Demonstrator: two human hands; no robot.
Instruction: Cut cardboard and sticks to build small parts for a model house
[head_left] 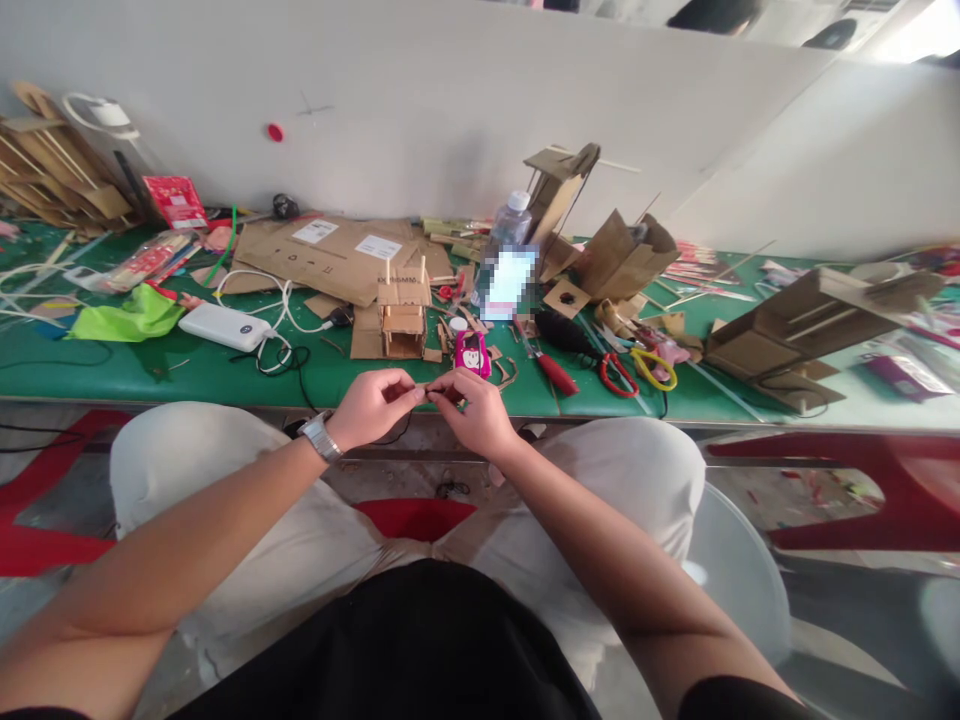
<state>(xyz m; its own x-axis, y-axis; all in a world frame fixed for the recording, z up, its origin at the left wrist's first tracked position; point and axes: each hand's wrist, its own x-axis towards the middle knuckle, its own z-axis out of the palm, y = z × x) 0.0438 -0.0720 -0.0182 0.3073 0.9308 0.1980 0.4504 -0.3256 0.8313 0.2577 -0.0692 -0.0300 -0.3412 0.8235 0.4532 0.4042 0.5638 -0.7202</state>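
Above my lap, at the front edge of the green table, my left hand (pixel 381 405) and my right hand (pixel 472 405) meet with fingertips almost touching. Both are closed in a pinch around a small brownish piece (pixel 426 389), mostly hidden by the fingers; it looks like a scrap of cardboard. Just beyond them stands a small cardboard model (pixel 403 315) with thin wooden sticks, on a cardboard base. A pink case with a white cartoon face (pixel 472 355) lies right behind my right hand. Narrow cardboard strips (pixel 506 372) are scattered beside it.
A white power bank (pixel 225 326) with cables lies left, near flattened cardboard (pixel 322 262). To the right are a red-handled screwdriver (pixel 555 374), red-handled scissors (pixel 618 376) and yellow-handled scissors (pixel 654 370). A plastic bottle (pixel 517 215) and a tall cardboard structure (pixel 810 325) stand farther off.
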